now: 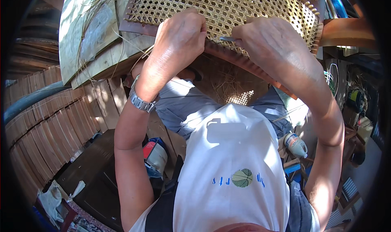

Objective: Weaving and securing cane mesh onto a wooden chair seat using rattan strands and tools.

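Note:
A woven cane panel (228,12) in a brown wooden frame (140,28) lies before me, with pegs standing along its edges. My left hand (181,34) is closed over the near edge of the weave, its fingertips bent down and out of sight. What they pinch is hidden. Loose pale cane strands (148,51) stick out beside that wrist. My right hand (273,38) grips a thin metal tool (227,39), whose short shiny end points left, just above the cane near the frame's front rail (240,61).
A pale board (73,36) at the left carries clear plastic (97,28) and loose strands. Stacked wooden slats (49,114) line the left side, near a dark case (89,173). A white bottle (296,145) stands right of my lap; a curved wooden piece (348,32) extends rightward.

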The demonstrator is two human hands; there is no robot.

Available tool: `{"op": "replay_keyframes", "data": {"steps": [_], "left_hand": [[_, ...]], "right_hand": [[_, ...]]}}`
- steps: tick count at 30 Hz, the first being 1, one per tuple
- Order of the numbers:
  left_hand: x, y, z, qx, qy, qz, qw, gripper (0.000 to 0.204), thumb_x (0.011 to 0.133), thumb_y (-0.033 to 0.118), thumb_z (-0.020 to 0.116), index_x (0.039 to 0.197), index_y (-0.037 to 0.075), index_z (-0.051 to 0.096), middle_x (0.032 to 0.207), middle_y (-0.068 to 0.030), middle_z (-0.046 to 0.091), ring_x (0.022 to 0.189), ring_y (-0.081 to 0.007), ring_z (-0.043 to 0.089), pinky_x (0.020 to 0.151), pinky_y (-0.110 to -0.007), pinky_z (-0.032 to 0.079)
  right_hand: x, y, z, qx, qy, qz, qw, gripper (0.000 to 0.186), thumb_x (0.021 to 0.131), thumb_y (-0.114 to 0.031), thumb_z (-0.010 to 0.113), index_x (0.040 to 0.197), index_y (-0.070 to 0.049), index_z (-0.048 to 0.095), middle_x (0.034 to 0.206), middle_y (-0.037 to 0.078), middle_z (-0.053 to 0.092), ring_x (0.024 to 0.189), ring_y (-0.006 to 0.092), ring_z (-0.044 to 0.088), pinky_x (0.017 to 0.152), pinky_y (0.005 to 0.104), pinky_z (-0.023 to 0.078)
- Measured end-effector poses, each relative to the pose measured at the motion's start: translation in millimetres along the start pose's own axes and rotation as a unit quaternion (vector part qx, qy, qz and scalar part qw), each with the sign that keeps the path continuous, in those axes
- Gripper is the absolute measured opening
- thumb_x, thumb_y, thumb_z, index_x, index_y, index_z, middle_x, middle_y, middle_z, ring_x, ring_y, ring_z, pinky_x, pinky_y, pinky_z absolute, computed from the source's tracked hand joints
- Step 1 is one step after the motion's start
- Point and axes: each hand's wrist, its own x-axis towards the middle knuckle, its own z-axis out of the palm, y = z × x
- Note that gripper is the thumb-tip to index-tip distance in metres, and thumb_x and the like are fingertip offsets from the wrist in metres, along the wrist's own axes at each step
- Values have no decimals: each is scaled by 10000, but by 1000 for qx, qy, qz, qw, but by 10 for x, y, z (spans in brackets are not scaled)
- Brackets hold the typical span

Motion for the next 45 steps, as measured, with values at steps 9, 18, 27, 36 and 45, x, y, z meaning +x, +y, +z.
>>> {"op": "replay_keyframes", "data": {"steps": [9, 18, 27, 36, 45], "left_hand": [[-12, -72, 6, 8, 1, 32, 999, 109, 760, -13, 638, 771, 35, 541, 762, -135, 561, 736, -357, 602, 635, -456, 488], [-82, -108, 98, 37, 20, 59, 997, 220, 725, -22, 662, 869, 48, 511, 789, -126, 547, 714, -353, 591, 579, -457, 455], [-130, 48, 40, 23, 41, 29, 998, 249, 727, -56, 646, 920, 27, 513, 910, -145, 529, 666, -359, 586, 564, -442, 467], [-187, 345, -2, 18, 18, -116, 993, 50, 811, -20, 648, 844, -12, 610, 970, -125, 543, 747, -359, 632, 633, -450, 509], [-129, 461, -95, 128, 30, -117, 984, 163, 892, 85, 661, 1037, 48, 726, 1000, -97, 644, 928, -287, 621, 800, -401, 488]], "right_hand": [[41, -127, -159, -16, 34, -84, 996, 300, 835, -103, 610, 1122, -35, 557, 936, 109, 526, 926, 285, 561, 847, 399, 438], [283, -180, -149, -12, 2, -110, 994, 278, 837, -145, 592, 1086, -31, 549, 950, 99, 521, 905, 293, 540, 854, 396, 440], [206, -34, 64, -56, -57, -6, 997, 182, 875, -124, 568, 1009, -47, 663, 822, 124, 629, 856, 303, 654, 789, 424, 501], [-100, 32, 45, 51, 21, 159, 986, 351, 934, -356, 639, 891, -10, 596, 716, 132, 563, 678, 320, 589, 643, 426, 436], [274, 93, 642, 305, 45, 240, 921, 387, 869, -348, 730, 774, 11, 622, 584, 130, 535, 545, 207, 523, 554, 366, 436]]}}
